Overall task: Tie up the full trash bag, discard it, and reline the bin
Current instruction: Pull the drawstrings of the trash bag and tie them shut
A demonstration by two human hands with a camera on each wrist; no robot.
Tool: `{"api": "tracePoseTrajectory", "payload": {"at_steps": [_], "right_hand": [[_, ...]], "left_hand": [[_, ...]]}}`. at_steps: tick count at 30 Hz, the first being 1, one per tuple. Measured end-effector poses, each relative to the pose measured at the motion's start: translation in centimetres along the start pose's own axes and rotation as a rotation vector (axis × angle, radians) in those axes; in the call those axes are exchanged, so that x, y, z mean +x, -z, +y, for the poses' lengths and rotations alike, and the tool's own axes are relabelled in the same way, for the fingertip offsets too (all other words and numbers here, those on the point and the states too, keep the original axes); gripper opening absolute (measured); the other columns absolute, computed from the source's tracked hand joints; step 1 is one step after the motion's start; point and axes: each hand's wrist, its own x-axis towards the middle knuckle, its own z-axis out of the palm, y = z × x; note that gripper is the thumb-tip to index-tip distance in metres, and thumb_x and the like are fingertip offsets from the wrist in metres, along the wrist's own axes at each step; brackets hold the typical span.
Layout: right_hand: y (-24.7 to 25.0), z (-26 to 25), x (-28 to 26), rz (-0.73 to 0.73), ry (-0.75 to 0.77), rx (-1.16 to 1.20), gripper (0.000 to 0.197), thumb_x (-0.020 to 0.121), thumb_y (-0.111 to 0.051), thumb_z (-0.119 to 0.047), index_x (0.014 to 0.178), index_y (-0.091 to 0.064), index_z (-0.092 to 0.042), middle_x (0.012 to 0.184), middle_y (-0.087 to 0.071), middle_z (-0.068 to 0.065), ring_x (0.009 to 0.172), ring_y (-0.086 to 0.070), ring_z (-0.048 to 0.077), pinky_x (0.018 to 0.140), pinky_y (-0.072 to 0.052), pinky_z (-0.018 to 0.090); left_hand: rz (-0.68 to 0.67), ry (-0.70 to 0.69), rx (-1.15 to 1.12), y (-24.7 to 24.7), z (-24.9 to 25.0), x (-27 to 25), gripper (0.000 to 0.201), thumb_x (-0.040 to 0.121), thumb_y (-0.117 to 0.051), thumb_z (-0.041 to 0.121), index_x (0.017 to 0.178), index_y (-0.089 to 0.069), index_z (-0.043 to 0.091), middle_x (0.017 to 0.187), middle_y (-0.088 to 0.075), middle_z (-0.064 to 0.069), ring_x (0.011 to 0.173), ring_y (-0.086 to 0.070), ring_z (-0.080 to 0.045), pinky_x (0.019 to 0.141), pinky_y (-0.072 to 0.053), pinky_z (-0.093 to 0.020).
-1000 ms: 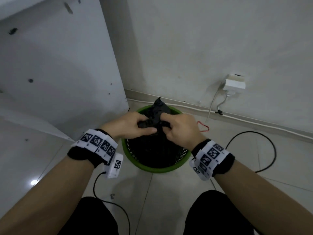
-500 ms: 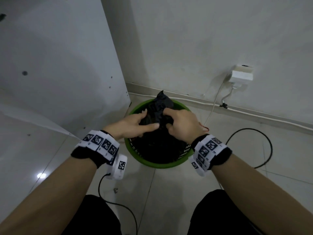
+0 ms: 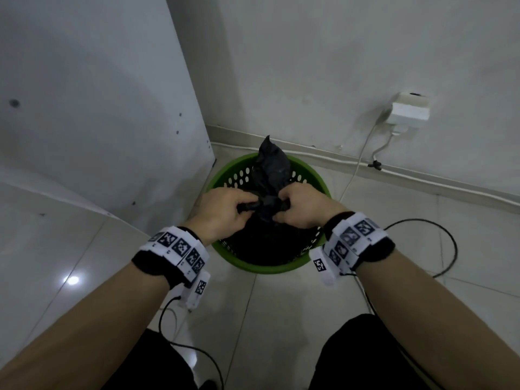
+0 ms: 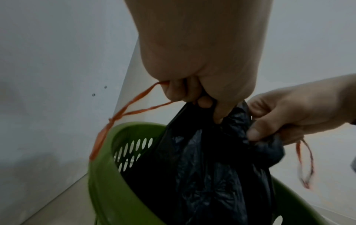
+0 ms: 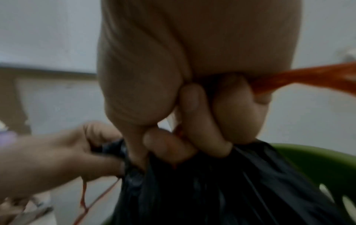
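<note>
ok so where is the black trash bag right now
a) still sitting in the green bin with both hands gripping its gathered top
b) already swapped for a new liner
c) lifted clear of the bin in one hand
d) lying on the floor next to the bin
a: the black trash bag sits inside the green bin, and the left hand and right hand both grip its bunched top.

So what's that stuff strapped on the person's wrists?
Each bare forearm wears a black wristband wrapped in a white strip of square black-and-white markers. A small white tagged box hangs under each wrist, and a thin black cable runs from the left one.
</note>
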Motion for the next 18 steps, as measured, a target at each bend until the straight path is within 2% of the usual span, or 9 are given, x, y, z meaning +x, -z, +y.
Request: {"api": "tracePoseTrajectory", "payload": {"at_steps": [2, 4, 7, 9, 12, 14, 15, 16, 18], "right_hand": [[-1.1, 0.5, 0.6, 0.179, 0.089, -0.077, 0.019, 0.083, -0.067, -0.031, 0.087, -0.060, -0.014, 0.076, -0.061, 0.002, 0.075, -0.058, 0.026, 0.061, -0.046, 0.031], [-2.4, 1.0, 0.6, 0.333, 0.187, -0.086, 0.017, 0.084, -0.065, -0.028, 0.095, -0.059, -0.016, 0.073, -0.061, 0.003, 0.072, -0.055, 0.026, 0.059, -0.044, 0.032], [-4.9, 1.7, 0.4, 0.490, 0.322, -0.064, 0.020, 0.083, -0.064, -0.024, 0.102, -0.063, -0.017, 0.064, -0.061, 0.005, 0.063, -0.059, 0.031, 0.051, -0.044, 0.032], [-5.9, 2.1, 0.5, 0.551, 0.360, -0.059, 0.021, 0.082, -0.064, -0.022, 0.102, -0.063, -0.017, 0.057, -0.055, 0.002, 0.057, -0.060, 0.031, 0.047, -0.044, 0.032], [-5.8, 2.6, 0.6, 0.401, 0.296, -0.123, 0.040, 0.085, -0.063, -0.044, 0.119, -0.051, -0.025, 0.063, -0.051, -0.007, 0.063, -0.062, 0.026, 0.051, -0.041, 0.028], [-5.0, 2.3, 0.8, 0.222, 0.186, 0.007, 0.075, 0.079, -0.056, -0.066, 0.141, -0.036, -0.030, 0.084, -0.062, -0.004, 0.079, -0.063, 0.022, 0.065, -0.050, 0.030], [-4.7, 1.9, 1.0, 0.172, 0.147, 0.014, 0.080, 0.078, -0.055, -0.071, 0.144, -0.036, -0.029, 0.097, -0.066, -0.001, 0.088, -0.064, 0.022, 0.073, -0.054, 0.032], [-4.7, 1.4, 1.4, 0.147, 0.122, -0.038, 0.072, 0.079, -0.057, -0.069, 0.137, -0.047, -0.027, 0.103, -0.067, 0.000, 0.093, -0.065, 0.023, 0.078, -0.055, 0.035], [-5.0, 0.3, 1.9, 0.115, 0.073, -0.175, 0.041, 0.083, -0.064, -0.057, 0.105, -0.063, -0.022, 0.094, -0.066, 0.000, 0.091, -0.065, 0.024, 0.072, -0.053, 0.034]], "left_hand": [[-0.013, 0.141, -0.234, 0.9, 0.5, 0.1, 0.044, 0.082, -0.064, 0.055, 0.122, -0.063, 0.038, 0.100, -0.074, 0.004, 0.090, -0.072, -0.017, 0.084, -0.059, -0.039], [-0.050, 0.394, -0.453, 2.2, 0.9, 0.6, 0.036, 0.088, -0.060, 0.057, 0.116, -0.061, 0.035, 0.076, -0.068, -0.005, 0.066, -0.067, -0.018, 0.069, -0.055, -0.034], [-0.252, 0.546, -0.299, 2.5, 1.0, 1.4, 0.051, 0.081, -0.060, 0.070, 0.085, -0.072, 0.022, 0.064, -0.068, -0.005, 0.053, -0.059, -0.014, 0.061, -0.046, -0.027], [-0.378, 0.499, -0.102, 1.1, 0.8, 1.5, 0.033, 0.081, -0.069, 0.058, 0.071, -0.068, 0.026, 0.069, -0.068, 0.004, 0.064, -0.062, -0.014, 0.063, -0.046, -0.023], [-0.282, 0.411, 0.085, -0.5, -0.4, 1.4, 0.015, 0.084, -0.074, 0.036, 0.073, -0.067, 0.027, 0.079, -0.064, 0.007, 0.085, -0.064, -0.020, 0.071, -0.046, -0.024], [-0.188, 0.346, 0.124, -0.8, -0.8, 0.7, 0.007, 0.085, -0.072, 0.027, 0.084, -0.074, 0.021, 0.081, -0.066, 0.004, 0.086, -0.066, -0.024, 0.074, -0.053, -0.031], [-0.159, 0.301, 0.163, -1.2, -0.9, 0.3, 0.008, 0.085, -0.069, 0.026, 0.087, -0.075, 0.020, 0.081, -0.068, 0.003, 0.084, -0.067, -0.025, 0.074, -0.056, -0.036], [-0.143, 0.256, 0.212, -1.6, -1.0, 0.0, 0.012, 0.084, -0.067, 0.026, 0.090, -0.075, 0.021, 0.083, -0.071, 0.001, 0.083, -0.067, -0.026, 0.072, -0.056, -0.039], [-0.150, 0.200, 0.286, -2.0, -0.9, -0.4, 0.018, 0.084, -0.064, 0.027, 0.096, -0.076, 0.023, 0.089, -0.073, -0.001, 0.085, -0.067, -0.026, 0.070, -0.056, -0.040]]}}
